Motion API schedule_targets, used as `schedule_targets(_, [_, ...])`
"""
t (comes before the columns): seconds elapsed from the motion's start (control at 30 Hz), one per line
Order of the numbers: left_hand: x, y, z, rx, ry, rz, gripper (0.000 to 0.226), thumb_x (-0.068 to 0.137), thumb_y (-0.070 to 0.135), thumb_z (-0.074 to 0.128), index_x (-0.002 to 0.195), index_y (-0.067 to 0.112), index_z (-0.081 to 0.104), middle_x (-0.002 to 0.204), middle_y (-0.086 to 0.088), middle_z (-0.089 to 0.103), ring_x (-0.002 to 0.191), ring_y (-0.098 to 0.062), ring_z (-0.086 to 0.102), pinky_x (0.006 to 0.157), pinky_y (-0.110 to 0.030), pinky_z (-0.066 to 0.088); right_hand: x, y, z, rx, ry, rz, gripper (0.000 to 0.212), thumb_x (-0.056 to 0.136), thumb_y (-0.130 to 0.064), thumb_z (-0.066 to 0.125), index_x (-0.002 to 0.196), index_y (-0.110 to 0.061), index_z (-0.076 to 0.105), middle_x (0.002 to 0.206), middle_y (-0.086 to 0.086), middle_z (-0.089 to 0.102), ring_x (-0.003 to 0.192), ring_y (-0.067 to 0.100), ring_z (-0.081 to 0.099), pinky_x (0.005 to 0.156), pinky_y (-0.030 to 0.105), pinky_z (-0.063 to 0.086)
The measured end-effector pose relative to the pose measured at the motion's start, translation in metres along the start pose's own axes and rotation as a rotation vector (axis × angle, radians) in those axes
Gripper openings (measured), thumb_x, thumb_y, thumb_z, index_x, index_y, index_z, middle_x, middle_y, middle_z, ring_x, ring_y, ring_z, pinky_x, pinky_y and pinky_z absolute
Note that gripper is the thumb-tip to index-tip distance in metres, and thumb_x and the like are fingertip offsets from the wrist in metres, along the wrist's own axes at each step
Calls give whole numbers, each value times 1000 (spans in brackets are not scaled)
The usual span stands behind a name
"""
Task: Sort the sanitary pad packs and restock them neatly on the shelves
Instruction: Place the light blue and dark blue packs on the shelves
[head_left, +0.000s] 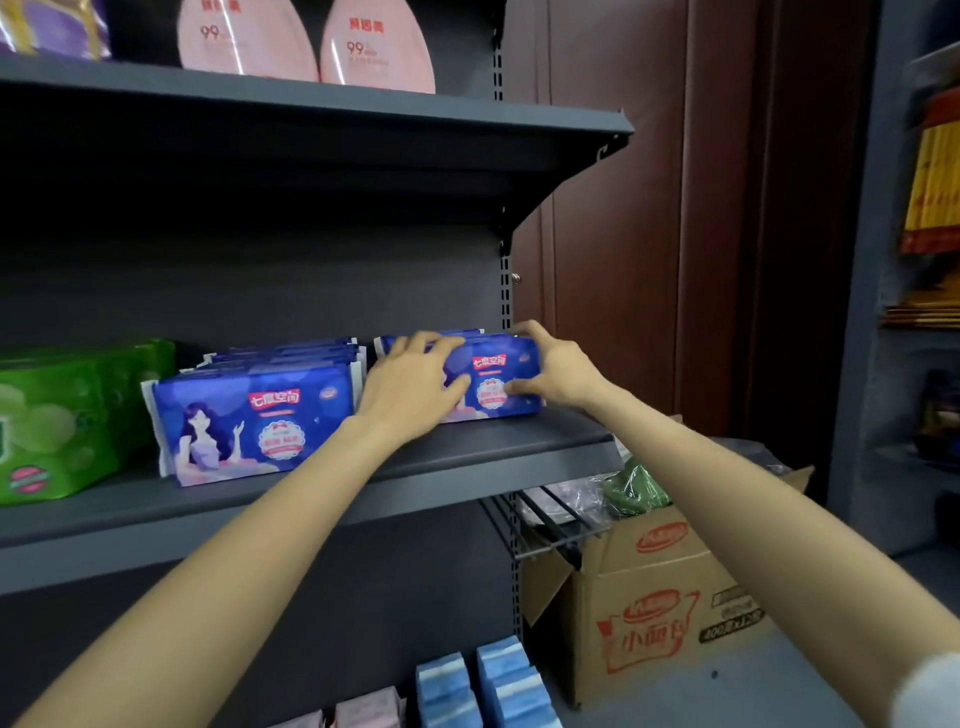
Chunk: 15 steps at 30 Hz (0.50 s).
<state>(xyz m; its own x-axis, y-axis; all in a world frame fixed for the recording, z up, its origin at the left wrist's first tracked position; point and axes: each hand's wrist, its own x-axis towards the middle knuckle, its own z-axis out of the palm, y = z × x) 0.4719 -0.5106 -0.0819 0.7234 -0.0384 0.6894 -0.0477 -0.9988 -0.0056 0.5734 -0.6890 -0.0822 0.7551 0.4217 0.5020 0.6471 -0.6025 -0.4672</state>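
Two hands work the right-hand row of blue packs (496, 376) on the middle shelf (467, 457). The left hand (415, 382) lies on the row's left end, fingers spread over the top edge and thumb against the front face. The right hand (550, 371) clasps the right end, fingers curled over the top rear corner and thumb pressing the front. This two-sided hold appears intended to square the row and keep the packs upright and face-forward.

A second row of blue packs (254, 426) stands just beside it, nearer the shelf lip. The green pack (62, 421) sits further left. The packs are soft, glossy film pouches, rectangular with crimped white side seams. The shelf is matt grey sheet metal. An open cardboard box (670, 603) stands on the floor to the right.
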Motion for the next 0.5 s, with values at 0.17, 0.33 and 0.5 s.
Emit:
schedule_targets(0.17, [4,-13,9,216,-129,-27,48,96,32,51,141,22,39,149,-2,31,137,-23,26,100,-38,40,32,-23,17,-222,-76,23,63,82,-26,73,133,-23,37,124,15,56,107,35,57,76,34,45])
schedule_targets(0.33, [16,-23,17,361,-229,-23,52,94,10,52,143,13,34,154,-6,20,140,-26,20,98,-38,42,47,-28,30,-257,-53,35,63,80,-30,75,129,-22,37,121,14,57,103,34,59,73,36,47])
schedule_targets(0.5, [24,-20,23,244,-263,-13,54,99,14,43,149,11,24,160,-1,8,145,-21,9,112,-36,30,48,-26,27,-302,-26,39,58,82,-34,72,128,-23,38,124,11,56,106,32,58,72,34,45])
